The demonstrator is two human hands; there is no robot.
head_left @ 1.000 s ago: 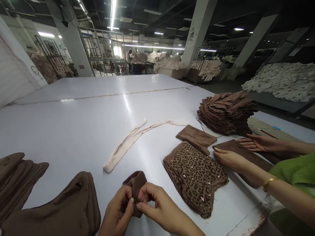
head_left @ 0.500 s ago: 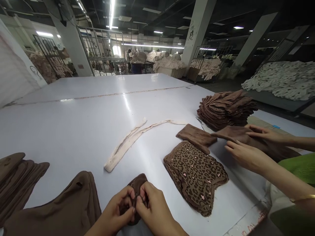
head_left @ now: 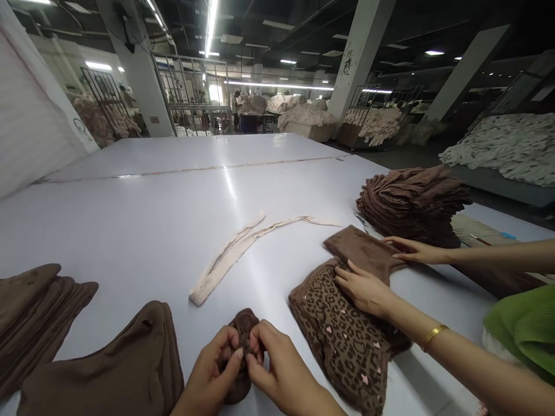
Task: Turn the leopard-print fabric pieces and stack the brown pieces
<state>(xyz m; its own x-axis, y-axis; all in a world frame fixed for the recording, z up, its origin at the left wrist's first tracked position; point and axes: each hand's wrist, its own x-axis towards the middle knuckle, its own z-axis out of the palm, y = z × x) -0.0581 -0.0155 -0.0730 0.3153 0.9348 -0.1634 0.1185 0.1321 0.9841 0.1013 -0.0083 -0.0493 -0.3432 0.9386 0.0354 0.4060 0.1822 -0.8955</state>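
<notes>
Between my two hands is a small bunched piece of dark brown fabric [head_left: 238, 390], just above the near edge of the white table. My left hand [head_left: 219, 364] pinches it from the left, thumb against fingers. From the right, my right hand [head_left: 273, 358] pinches the same piece, with the fingertips of both hands almost touching. To the left lies a stack of plain brown fabric pieces [head_left: 108, 375]. A stack of leopard-print fabric pieces [head_left: 342, 341] lies to the right of my right hand.
A co-worker's hands [head_left: 368, 289] rest on the leopard stack and a brown folded cloth [head_left: 359, 248]. Beyond stands a tall brown fabric pile [head_left: 411, 199]. A pale fabric strip [head_left: 229, 266] curves across the white table [head_left: 143, 231]. More brown pieces [head_left: 39, 323] lie far left.
The co-worker's hands have moved left, one now on the leopard stack, the other on the brown cloth. My hands still pinch the dark fabric, and the view has shifted slightly.
</notes>
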